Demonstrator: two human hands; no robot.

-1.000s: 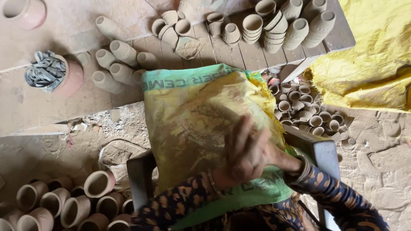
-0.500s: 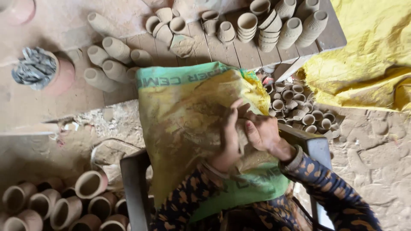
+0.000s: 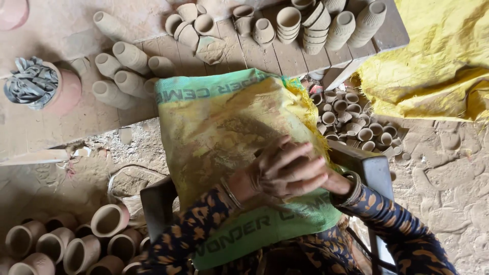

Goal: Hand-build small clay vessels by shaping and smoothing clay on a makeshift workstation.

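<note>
Your left hand (image 3: pixel 282 170) lies on top of your right hand (image 3: pixel 333 181), fingers spread loosely and draped across it, both resting on the yellow-and-green woven plastic sack (image 3: pixel 229 132) that covers your lap. Whether either hand encloses anything you cannot tell: the left hides the right palm, and nothing shows between the fingers. A thin metal bangle (image 3: pixel 232 192) sits on your left wrist and another bangle (image 3: pixel 351 187) on your right, at the cuffs of dark, orange-patterned sleeves (image 3: pixel 397 224).

The sack spreads from your waist out over your knees, its far green edge reaching the wooden plank board (image 3: pixel 265 51) in front of you. You sit on a grey chair (image 3: pixel 374 170) whose arm shows just to the right of your hands.

On the board stand stacks of small unfired clay cups (image 3: pixel 305 25), some upright, some tipped over. To the left of the sack, several longer clay cups (image 3: pixel 122 71) lie on their sides, and beyond them a pinkish pot (image 3: pixel 69 91) holds crumpled grey rag. Down at your lower left, larger clay pots (image 3: pixel 76 244) lie in a row on the earth floor with their mouths towards you. To the right of the sack, tiny clay cups (image 3: pixel 356 119) crowd the ground, near a big yellow tarpaulin sheet (image 3: pixel 438 61).
</note>
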